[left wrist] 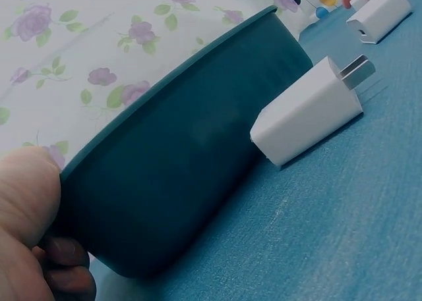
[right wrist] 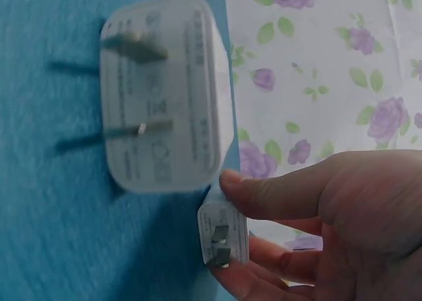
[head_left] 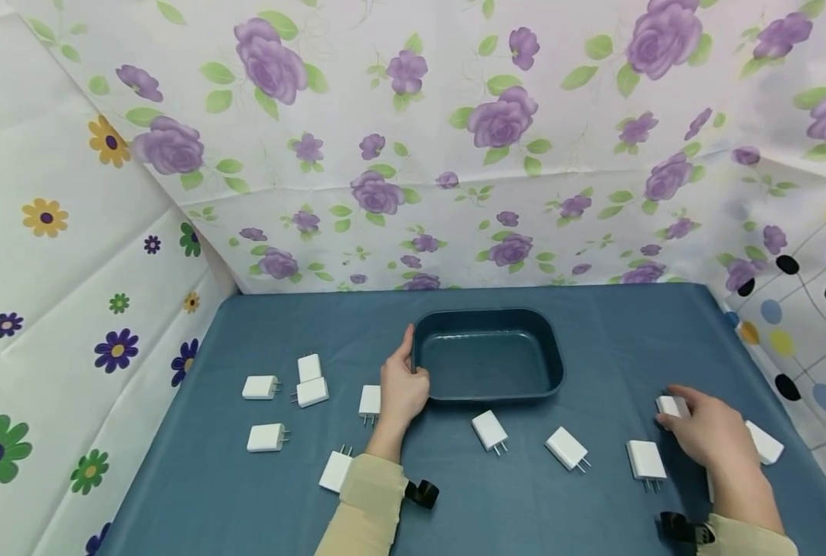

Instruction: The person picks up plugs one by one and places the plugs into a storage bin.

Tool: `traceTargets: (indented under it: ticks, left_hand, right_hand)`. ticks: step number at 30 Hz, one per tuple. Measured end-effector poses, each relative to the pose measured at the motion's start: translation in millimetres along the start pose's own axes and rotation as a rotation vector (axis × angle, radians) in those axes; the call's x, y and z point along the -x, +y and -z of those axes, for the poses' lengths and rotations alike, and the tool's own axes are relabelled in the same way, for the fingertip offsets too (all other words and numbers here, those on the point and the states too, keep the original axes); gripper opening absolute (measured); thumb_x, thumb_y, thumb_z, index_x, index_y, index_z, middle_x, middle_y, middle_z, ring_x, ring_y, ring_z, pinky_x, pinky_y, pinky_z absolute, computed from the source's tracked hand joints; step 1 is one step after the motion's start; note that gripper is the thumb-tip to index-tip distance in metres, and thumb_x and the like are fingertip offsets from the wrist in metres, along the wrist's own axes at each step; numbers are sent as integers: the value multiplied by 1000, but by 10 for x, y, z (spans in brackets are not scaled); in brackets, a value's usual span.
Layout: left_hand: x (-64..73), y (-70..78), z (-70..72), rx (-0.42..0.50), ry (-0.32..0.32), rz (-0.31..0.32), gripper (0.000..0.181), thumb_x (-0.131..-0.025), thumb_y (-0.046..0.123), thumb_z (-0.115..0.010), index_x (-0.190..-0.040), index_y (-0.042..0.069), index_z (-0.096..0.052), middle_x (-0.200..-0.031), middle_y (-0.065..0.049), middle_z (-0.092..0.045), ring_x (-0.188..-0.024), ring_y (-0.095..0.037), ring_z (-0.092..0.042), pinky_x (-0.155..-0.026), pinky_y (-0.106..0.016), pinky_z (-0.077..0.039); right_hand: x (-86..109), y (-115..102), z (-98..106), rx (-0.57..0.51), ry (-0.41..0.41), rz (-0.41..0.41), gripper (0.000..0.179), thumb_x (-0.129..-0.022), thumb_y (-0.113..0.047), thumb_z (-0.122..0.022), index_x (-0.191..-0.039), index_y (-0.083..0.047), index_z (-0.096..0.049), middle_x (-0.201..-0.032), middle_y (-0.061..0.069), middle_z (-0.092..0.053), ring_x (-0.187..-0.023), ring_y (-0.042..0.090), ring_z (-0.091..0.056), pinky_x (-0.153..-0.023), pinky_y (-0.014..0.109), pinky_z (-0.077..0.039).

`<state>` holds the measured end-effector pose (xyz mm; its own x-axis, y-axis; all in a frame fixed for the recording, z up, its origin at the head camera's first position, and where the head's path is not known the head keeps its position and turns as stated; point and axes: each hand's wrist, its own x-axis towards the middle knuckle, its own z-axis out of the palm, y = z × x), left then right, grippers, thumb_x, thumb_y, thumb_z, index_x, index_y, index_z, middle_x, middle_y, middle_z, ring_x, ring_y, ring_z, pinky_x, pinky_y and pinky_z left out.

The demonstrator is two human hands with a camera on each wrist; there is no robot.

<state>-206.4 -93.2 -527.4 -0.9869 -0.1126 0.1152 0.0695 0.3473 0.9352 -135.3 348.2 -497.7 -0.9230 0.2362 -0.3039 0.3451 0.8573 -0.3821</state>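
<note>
A dark teal rectangular tray sits on the table towards the back. At its left end, my left hand holds the wall; in the left wrist view the thumb is at the rim and other fingers are curled below. On the right, my right hand pinches a white charger plug between thumb and fingers. That charger's two metal prongs show in the right wrist view, low by the tabletop. Nearest to this hand is another white charger, also large in the right wrist view.
In front of the tray lie two white chargers, one left and one right. Several more, including one charger, are scattered left of the left hand. Another charger lies beyond the right hand, partly hidden. Flowered cloth hangs behind the blue table.
</note>
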Motion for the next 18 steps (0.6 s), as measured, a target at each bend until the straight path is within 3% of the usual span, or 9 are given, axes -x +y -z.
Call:
traceTargets:
  ticks: [4,6,8,9,10,11,13,15,18]
  left_hand:
    - [-6,-11,1,0,-5,1,83,-87,-15,-50,-165,13,-43,-61,-20,-58,-42,-9,-13,-47,-29,-19]
    - [-11,-3,7,-4,-5,2,83,-87,-14,-50,-165,14,-43,-97,-32,-72,-43,-9,-15,-48,-30,-21]
    - [-13,-1,15,-10,-7,3,84,-87,-14,-50,-165,14,-42,-107,-38,-69,-45,-11,-15,-49,-30,-22]
    - [-18,-4,15,-16,-2,-3,83,-87,-14,-51,-165,13,-43,-121,-36,-68,-47,-10,-22,-50,-31,-23]
    - [-15,0,19,-17,-6,3,83,-87,-14,-51,-165,13,-43,-107,-36,-69,-48,-11,-22,-50,-31,-23]
    - [-12,-2,19,-18,-5,2,83,-87,-14,-51,-165,12,-43,-104,-34,-71,-48,-11,-22,-50,-31,-23]
    - [-11,-10,15,-19,-9,6,83,-87,-14,-51,-165,11,-42,-73,-30,-62,-48,-12,-20,-49,-30,-21]
    - [-13,-15,10,-23,-13,7,83,-87,-14,-51,-166,11,-42,-69,-26,-61,-46,-11,-19,-48,-30,-21]
    - [-14,-18,16,-18,-13,8,83,-87,-13,-50,-166,11,-41,-67,-27,-60,-43,-11,-14,-47,-29,-19]
  right_hand:
    - [-20,-34,-15,-31,19,12,64,-103,-26,-70,-153,7,-48,-141,47,-49,-125,66,-48,-94,76,-43]
    - [-26,-90,-31,-66,43,31,65,-104,-26,-68,-155,7,-46,-141,47,-49,-124,65,-50,-93,74,-45]
    - [-14,-202,-53,-117,81,65,65,-105,-26,-65,-157,6,-44,-143,47,-48,-124,64,-52,-92,73,-47]
    - [-3,-284,-66,-146,112,90,65,-105,-26,-65,-158,5,-44,-143,46,-49,-124,62,-53,-90,71,-49]
    - [11,-380,-80,-181,146,116,64,-105,-26,-64,-159,4,-44,-144,44,-50,-124,61,-55,-88,69,-51]
    - [31,-495,-91,-220,180,147,64,-106,-27,-64,-159,2,-45,-145,42,-51,-124,59,-56,-86,67,-53]
    - [70,-757,-111,-302,225,219,61,-107,-27,-65,-160,-2,-48,-146,37,-54,-124,54,-59,-84,62,-55]
    - [104,-1041,-149,-384,230,297,58,-107,-27,-66,-159,-6,-51,-146,32,-57,-124,50,-60,-83,57,-57]
    - [111,-1480,-300,-494,160,396,54,-106,-25,-69,-157,-12,-56,-144,24,-61,-122,42,-63,-82,48,-57]
